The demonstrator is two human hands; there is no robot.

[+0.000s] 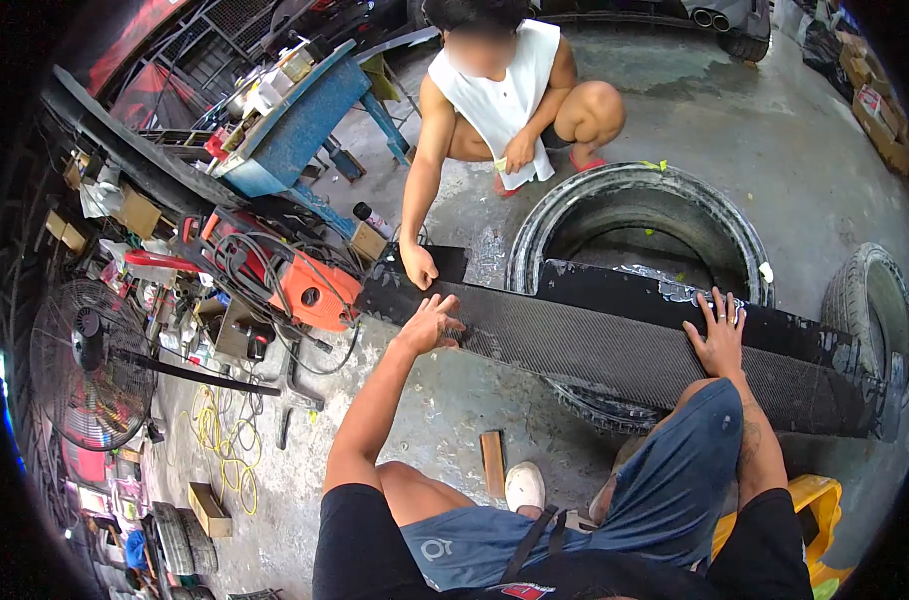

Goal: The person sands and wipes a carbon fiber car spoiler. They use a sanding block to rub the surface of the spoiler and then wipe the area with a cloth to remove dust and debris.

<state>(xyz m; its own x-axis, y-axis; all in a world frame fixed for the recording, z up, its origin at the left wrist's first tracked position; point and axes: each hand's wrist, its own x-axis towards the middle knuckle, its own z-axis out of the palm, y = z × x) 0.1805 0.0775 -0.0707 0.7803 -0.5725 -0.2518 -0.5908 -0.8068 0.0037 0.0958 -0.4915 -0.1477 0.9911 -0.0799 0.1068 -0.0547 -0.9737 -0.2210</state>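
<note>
A long black panel (pixel 614 345) with a woven carbon-like surface lies across a tyre (pixel 539 240) resting on its side. Near the panel's left end, my left hand (pixel 432 324) touches the near edge with its fingers spread. My right hand (pixel 717 335) lies open on the panel's right half, fingers stretched toward the far edge. A ring shows on one finger. Whitish patches and flakes mark the panel's far strip. Opposite me, a crouching person in a white sleeveless top presses a closed hand (pixel 420 266) on the panel's left end.
An orange machine (pixel 314 290) with black hoses stands by the panel's left end. Beyond it is a blue workbench (pixel 304 125). A black fan (pixel 89 365) stands left, near a yellow cord (pixel 219 440). Another tyre (pixel 869 300) stands right. A wooden block (pixel 492 463) lies near my shoe.
</note>
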